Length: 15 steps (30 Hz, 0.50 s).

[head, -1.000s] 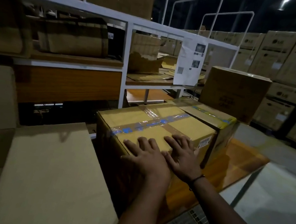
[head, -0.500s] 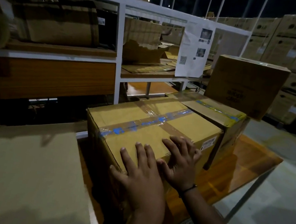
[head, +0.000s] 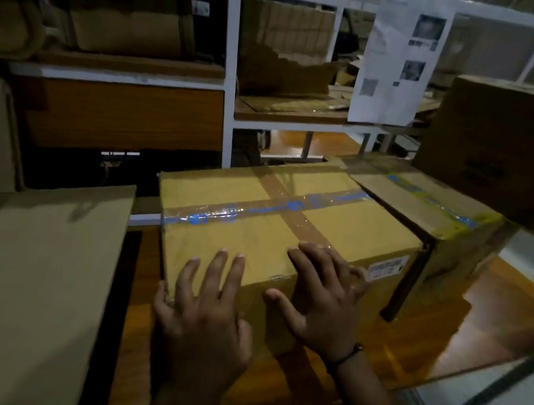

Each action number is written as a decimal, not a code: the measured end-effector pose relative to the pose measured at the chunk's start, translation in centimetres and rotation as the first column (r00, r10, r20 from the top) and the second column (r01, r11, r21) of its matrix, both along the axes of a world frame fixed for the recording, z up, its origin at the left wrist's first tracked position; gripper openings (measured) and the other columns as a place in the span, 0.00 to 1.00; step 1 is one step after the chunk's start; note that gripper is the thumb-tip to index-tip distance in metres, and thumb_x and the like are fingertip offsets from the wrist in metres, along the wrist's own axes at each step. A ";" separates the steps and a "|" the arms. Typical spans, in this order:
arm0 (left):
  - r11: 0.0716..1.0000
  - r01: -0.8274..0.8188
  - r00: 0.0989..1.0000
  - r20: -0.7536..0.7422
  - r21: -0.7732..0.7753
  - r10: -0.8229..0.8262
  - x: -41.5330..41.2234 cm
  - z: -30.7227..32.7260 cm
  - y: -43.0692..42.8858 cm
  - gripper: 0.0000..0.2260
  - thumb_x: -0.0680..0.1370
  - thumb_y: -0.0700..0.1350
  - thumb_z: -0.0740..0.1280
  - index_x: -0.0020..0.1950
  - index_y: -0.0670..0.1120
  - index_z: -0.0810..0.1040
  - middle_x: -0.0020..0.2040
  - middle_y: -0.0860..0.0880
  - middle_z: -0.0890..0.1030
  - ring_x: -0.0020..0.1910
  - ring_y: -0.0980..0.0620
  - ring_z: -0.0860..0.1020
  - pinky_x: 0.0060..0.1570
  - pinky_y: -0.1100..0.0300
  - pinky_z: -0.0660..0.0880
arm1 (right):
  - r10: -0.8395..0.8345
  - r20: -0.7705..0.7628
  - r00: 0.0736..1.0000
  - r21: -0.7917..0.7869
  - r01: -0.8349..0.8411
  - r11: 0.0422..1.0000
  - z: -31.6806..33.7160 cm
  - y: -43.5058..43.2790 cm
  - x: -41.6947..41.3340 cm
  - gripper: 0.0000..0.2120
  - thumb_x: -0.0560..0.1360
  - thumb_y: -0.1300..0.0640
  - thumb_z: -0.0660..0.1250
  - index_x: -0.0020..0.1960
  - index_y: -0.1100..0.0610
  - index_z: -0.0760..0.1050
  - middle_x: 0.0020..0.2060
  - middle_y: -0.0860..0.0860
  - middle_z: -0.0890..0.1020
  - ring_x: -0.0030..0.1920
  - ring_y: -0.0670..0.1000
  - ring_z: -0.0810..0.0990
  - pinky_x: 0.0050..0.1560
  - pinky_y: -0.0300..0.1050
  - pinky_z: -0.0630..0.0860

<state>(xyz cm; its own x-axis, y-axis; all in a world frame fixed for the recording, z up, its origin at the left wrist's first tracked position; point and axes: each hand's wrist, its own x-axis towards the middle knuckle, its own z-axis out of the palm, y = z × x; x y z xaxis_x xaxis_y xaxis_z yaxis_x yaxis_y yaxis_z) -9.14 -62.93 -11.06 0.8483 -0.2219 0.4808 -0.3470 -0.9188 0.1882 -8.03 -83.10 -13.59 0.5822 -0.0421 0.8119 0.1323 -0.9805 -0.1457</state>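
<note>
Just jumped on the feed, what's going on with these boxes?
A person has both hands on a taped cardboard box that stands on a wooden table. The left hand and right hand lie with fingers spread over its near top edge, pressing rather than gripping. A second taped box sits just beyond it to the right. The box is sealed and rests on the table.

I can read nothing for certain; the white label (head: 387, 267) on the box (head: 341, 227) is a blur; the blue print on its tape (head: 222, 211) smears; the paper sheet (head: 387, 92) shows only a square code; the dark print on the brown carton (head: 511, 135) stays illegible.
</note>
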 end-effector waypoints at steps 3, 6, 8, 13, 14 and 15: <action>0.997 -0.059 0.997 0.047 -0.048 0.062 0.2 -0.2 -0.8 0.40 0.62 0.53 0.74 0.75 0.55 0.73 0.75 0.50 0.73 0.73 0.40 0.67 0.65 0.33 0.65 | 0.038 -0.004 0.999 0.007 -0.038 0.999 0.5 -2.6 -0.2 0.31 0.74 0.30 0.67 0.67 0.51 0.80 0.68 0.47 0.78 0.70 0.53 0.74 0.68 0.71 0.62; 0.978 -0.106 0.991 0.065 -0.177 0.119 0.1 0.0 -2.0 0.36 0.62 0.53 0.71 0.72 0.56 0.76 0.73 0.53 0.74 0.72 0.42 0.67 0.66 0.36 0.63 | 0.056 -0.029 0.998 0.010 -0.055 0.998 0.3 -5.3 0.0 0.33 0.74 0.28 0.65 0.69 0.50 0.78 0.70 0.48 0.76 0.73 0.53 0.71 0.72 0.74 0.55; 0.965 -0.120 0.986 0.088 -0.234 0.143 0.1 -0.2 -2.5 0.35 0.62 0.52 0.70 0.71 0.55 0.77 0.72 0.54 0.75 0.72 0.42 0.67 0.66 0.38 0.63 | 0.056 -0.071 0.996 0.052 -0.053 0.997 -0.1 -7.2 -0.2 0.36 0.73 0.26 0.64 0.72 0.47 0.74 0.73 0.48 0.73 0.76 0.55 0.67 0.70 0.77 0.57; 0.941 -0.177 0.978 0.052 -0.289 0.200 -0.1 -0.1 -3.6 0.34 0.62 0.51 0.70 0.70 0.58 0.76 0.72 0.55 0.73 0.73 0.44 0.64 0.66 0.33 0.66 | -0.028 -0.163 0.986 0.128 0.050 0.991 0.7 -11.6 -0.3 0.44 0.66 0.20 0.63 0.73 0.45 0.72 0.75 0.50 0.70 0.77 0.60 0.62 0.72 0.77 0.48; 0.933 -0.189 0.977 0.035 -0.307 0.210 -0.1 -0.1 -3.7 0.34 0.62 0.51 0.70 0.70 0.59 0.75 0.72 0.56 0.72 0.74 0.45 0.63 0.66 0.33 0.66 | -0.031 -0.184 0.982 0.138 0.057 0.989 1.0 -12.3 -0.3 0.45 0.65 0.19 0.63 0.72 0.45 0.72 0.75 0.50 0.69 0.78 0.60 0.61 0.72 0.77 0.49; 0.926 -0.196 0.976 0.023 -0.324 0.215 -0.1 -0.1 -3.7 0.33 0.62 0.51 0.70 0.69 0.60 0.75 0.73 0.57 0.72 0.74 0.45 0.63 0.67 0.33 0.65 | -0.025 -0.203 0.979 0.155 0.057 0.986 1.1 -13.0 -0.2 0.45 0.64 0.18 0.63 0.72 0.44 0.72 0.75 0.50 0.69 0.78 0.60 0.61 0.71 0.78 0.51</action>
<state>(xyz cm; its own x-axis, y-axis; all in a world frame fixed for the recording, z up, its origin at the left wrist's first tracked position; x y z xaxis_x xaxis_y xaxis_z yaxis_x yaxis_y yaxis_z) -9.22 -66.66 -11.15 0.8283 0.1267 0.5457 -0.1756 -0.8664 0.4675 -8.24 -96.06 -12.49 0.7270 -0.1880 0.6604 0.0451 -0.9466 -0.3192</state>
